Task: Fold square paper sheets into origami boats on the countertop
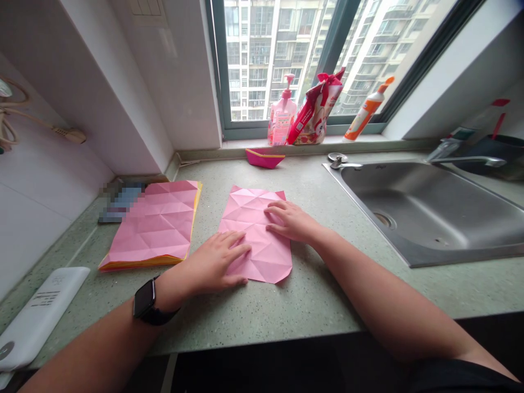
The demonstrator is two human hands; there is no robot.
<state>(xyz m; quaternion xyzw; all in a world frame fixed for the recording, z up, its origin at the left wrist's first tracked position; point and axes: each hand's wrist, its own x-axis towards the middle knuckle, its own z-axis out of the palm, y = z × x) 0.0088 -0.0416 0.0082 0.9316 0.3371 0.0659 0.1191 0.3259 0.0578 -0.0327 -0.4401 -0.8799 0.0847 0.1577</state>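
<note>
A creased pink paper sheet (262,248) lies folded on the green speckled counter (311,295) in front of me. My left hand (215,262) rests flat on its lower left part, fingers stretched out, a black watch on the wrist. My right hand (290,220) presses flat on the sheet's upper right edge, fingers together and extended. Neither hand grips anything.
A stack of creased pink and yellow sheets (153,226) lies to the left. A folded pink paper boat (264,158) sits near the window. A steel sink (426,213) is at right. Bottles and a bag (315,109) stand on the sill. A white device (39,314) lies at far left.
</note>
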